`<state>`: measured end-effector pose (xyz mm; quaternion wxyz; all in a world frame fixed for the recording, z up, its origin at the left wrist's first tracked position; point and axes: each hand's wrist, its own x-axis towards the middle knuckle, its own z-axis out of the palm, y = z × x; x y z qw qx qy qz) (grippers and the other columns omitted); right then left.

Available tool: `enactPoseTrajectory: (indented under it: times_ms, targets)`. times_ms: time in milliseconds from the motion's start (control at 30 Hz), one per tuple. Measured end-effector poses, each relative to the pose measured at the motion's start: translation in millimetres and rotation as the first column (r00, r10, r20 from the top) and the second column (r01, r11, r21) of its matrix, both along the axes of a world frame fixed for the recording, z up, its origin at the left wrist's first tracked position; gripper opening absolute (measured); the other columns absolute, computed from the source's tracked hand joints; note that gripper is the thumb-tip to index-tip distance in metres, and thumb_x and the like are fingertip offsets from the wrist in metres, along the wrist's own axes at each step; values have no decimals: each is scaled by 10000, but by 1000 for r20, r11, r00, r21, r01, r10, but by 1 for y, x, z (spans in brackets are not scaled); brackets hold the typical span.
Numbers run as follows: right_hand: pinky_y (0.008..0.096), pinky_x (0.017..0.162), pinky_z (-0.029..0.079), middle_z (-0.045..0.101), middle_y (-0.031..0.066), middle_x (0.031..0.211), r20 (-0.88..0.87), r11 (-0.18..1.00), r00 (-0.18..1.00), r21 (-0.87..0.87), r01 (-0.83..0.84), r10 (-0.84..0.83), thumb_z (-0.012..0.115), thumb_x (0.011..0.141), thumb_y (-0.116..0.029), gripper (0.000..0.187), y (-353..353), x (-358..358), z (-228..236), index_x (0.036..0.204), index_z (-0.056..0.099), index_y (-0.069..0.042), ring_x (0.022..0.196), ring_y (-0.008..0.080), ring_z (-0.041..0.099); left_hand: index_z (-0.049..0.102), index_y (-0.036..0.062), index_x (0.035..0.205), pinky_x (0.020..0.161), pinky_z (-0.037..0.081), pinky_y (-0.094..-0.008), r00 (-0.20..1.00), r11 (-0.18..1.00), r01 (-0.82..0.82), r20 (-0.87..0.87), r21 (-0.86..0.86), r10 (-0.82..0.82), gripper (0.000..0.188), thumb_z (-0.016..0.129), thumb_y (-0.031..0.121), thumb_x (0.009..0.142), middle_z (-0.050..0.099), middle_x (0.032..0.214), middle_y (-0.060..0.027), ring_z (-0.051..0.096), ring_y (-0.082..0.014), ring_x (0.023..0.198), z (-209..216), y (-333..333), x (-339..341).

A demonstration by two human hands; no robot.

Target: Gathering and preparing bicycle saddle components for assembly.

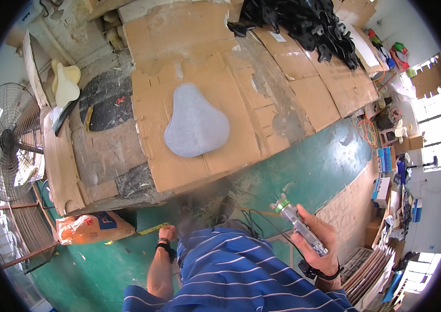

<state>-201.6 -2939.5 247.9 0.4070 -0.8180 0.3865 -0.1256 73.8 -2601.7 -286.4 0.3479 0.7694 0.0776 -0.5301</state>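
A pale grey, saddle-shaped pad [197, 122], narrow at the far end and wide at the near end, lies on flat brown cardboard [150, 112] on the workbench. To the right and nearer me, apart from the bench, my right hand [320, 236] is closed around a grey metal hand tool with a green ring at its tip [301, 228]. The tip points up and left. My left hand [167, 232] hangs low by my left side, its fingers curled. A yellow strip [150, 229] meets it, but whether it is held is unclear.
Black pieces [309, 23] are heaped at the bench's far right. Cream saddle shapes [66, 86] stand at its left, near a large fan [10, 140]. An orange sack [93, 228] sits below the bench's left front. Dark hoses [254, 222] run along the green floor.
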Motion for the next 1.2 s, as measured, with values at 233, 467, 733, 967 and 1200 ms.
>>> enactPoseTrajectory:
  times_ms: [233,467,733,967,1200]
  targets:
    - [318,722,522,687,163,983,93,998,994,-19,53,-51,767,816,-2,610,-1,-5,-5,1395,577,14,818,250,677,770,50,973,659,585,-344,905,942,329,264,64,-334,247,657,261,915,731,812,-99,714,-191,716,-6,-5,3]
    - [319,739,529,696,165,963,68,999,997,-34,25,-22,774,798,-8,605,-2,-18,-3,1374,595,19,805,245,683,745,19,1034,686,589,-322,971,983,180,152,29,-182,307,673,303,945,744,844,-95,714,-188,718,-7,-21,10]
    - [343,767,554,721,197,1045,-69,1000,998,15,12,-11,784,768,14,618,3,-26,-3,1362,619,-22,882,300,730,730,-2,1034,620,589,-335,997,996,45,62,-71,-41,228,685,207,954,737,840,-95,715,-191,722,-5,-24,11]
    - [354,793,551,718,212,1077,-43,996,999,86,32,-29,786,748,37,637,5,-24,-4,1360,616,-17,905,307,723,715,6,1056,611,570,-306,930,979,156,353,-131,-101,205,650,180,969,727,825,-74,700,-154,706,46,-67,23]
    - [334,736,539,698,190,964,-24,991,994,75,106,-105,744,773,61,618,7,-32,1,1371,605,-13,832,323,704,660,45,989,628,495,-393,501,944,214,858,-250,113,138,668,175,942,633,747,-84,638,-242,687,118,-210,83]
